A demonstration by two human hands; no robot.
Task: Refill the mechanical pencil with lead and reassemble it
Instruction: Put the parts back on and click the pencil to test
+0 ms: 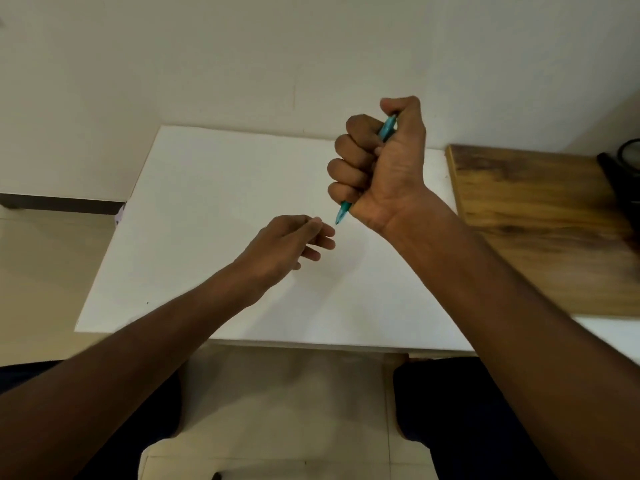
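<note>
my right hand [381, 168] is curled into a tight fist around the mechanical pencil [343, 213], held up over the white table [207, 202] at about one o'clock from the middle of the view. the pencil is teal. it runs through my fist on a slant: its upper end shows between my thumb and index finger near the top of the hand, and its pointed tip sticks out below my little finger, aimed down toward seven o'clock. the tip is in the air, clear of the table surface.

my left hand [287, 244] sits lower, close to the centre of the view, at about seven o'clock from the right fist. its thumb and fingertips are drawn close together as in a pinch, the other fingers loosely bent beneath. i cannot tell whether anything thin is caught in that pinch; nothing shows between the fingertips. those fingertips are just beside the pencil's tip, apart from it, with a small gap of white table between them.

both my forearms are bare and reach in from the bottom corners. a wooden board [540, 230] lies on the right, at three o'clock, its edge next to the white table. a dark object [623, 174] is at the far right edge, too cut off to name. my knees in dark cloth show at the bottom.
</note>
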